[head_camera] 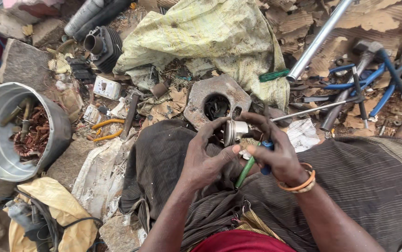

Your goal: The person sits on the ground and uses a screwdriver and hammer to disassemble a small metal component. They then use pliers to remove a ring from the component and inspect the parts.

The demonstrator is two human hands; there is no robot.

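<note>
Silver metal marks the short round cylinder part (235, 131), held over the person's lap between both hands. Left hand (206, 158) closes on its near side with fingertips. Right hand (275, 149) is clamped around green-and-blue-handled pliers (252, 165), touching the part. Just beyond lies a grey metal block with a round bore (196, 100).

Looks like an outdoor scrap or repair yard, worked right on the dirt. At 9 o'clock a metal tub (4, 154) holds copper windings (32, 135); a finned engine cylinder (103, 45) sits at 11; blue pliers (373, 79) and a steel pipe (317, 39) lie at 2, torn cardboard (313, 23) and sacking (210, 37) up top.
</note>
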